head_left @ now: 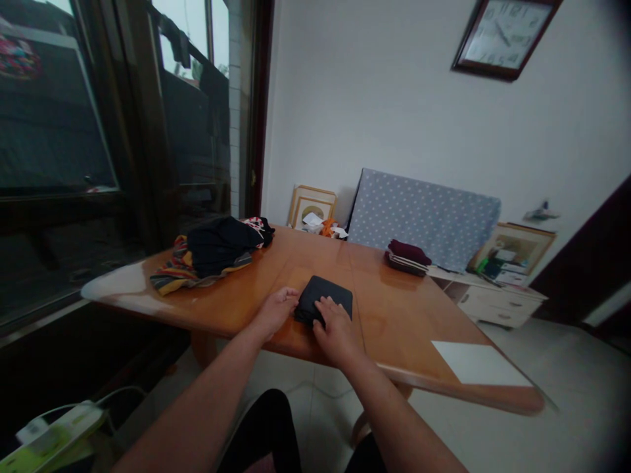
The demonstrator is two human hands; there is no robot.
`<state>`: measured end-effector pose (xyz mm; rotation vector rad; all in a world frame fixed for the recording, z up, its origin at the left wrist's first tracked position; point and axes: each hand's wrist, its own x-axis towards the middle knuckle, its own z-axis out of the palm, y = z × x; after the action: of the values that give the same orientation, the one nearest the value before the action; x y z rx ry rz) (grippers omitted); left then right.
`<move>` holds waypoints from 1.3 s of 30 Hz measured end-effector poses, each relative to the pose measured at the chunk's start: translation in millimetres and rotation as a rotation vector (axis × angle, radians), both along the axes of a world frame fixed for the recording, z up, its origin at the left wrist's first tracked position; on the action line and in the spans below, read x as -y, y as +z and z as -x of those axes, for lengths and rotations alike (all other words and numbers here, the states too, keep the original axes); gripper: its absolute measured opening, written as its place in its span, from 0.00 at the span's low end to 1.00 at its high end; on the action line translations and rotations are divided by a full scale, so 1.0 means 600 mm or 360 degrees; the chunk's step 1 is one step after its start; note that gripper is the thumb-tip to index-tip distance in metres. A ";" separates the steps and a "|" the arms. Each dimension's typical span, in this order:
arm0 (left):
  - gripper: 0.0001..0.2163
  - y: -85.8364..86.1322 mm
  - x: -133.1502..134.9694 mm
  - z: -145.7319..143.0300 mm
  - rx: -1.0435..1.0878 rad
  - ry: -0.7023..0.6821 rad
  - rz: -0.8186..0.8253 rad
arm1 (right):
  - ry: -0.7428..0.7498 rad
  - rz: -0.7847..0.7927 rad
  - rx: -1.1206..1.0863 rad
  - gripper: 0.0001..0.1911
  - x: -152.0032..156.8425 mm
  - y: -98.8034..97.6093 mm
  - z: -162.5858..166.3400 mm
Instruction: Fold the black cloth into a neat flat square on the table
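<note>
A dark folded garment (328,289), packed into a compact block, lies near the front edge of the wooden table (280,263). My right hand (335,325) rests on its top and front with the fingers spread. At the garment's left side is my left hand (277,311), its fingers extended toward the edge and apparently touching it; they are partly open. Farther left sits a loose heap of clothes (217,246), dark with striped and patterned pieces. A small stack of folded clothes (407,256), maroon on top, stands toward the back right.
A white sheet (478,363) lies at the table's right front. Behind the table are a panel draped with grey dotted cloth (424,210), framed pictures (313,203) and a white drawer cabinet (500,303). Lower left, a power strip (59,430) with cables shows beside dark glass doors.
</note>
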<state>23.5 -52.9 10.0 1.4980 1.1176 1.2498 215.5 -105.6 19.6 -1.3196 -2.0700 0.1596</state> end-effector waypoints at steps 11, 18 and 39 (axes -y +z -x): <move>0.11 -0.005 -0.016 -0.006 -0.0142 0.0350 -0.0277 | 0.0131 0.0074 0.0003 0.28 0.005 -0.016 -0.002; 0.14 0.040 -0.060 -0.043 -0.0419 0.0238 -0.0541 | -0.0278 -0.0030 -0.0834 0.22 -0.021 -0.007 -0.080; 0.35 0.003 -0.102 -0.088 -0.1667 -0.0234 -0.0474 | -0.0324 0.0110 -0.0665 0.28 -0.032 -0.016 -0.109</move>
<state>76.0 8.3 11.8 2.5330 1.4357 0.4797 280.7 -86.6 10.2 -1.3932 -1.5850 0.3846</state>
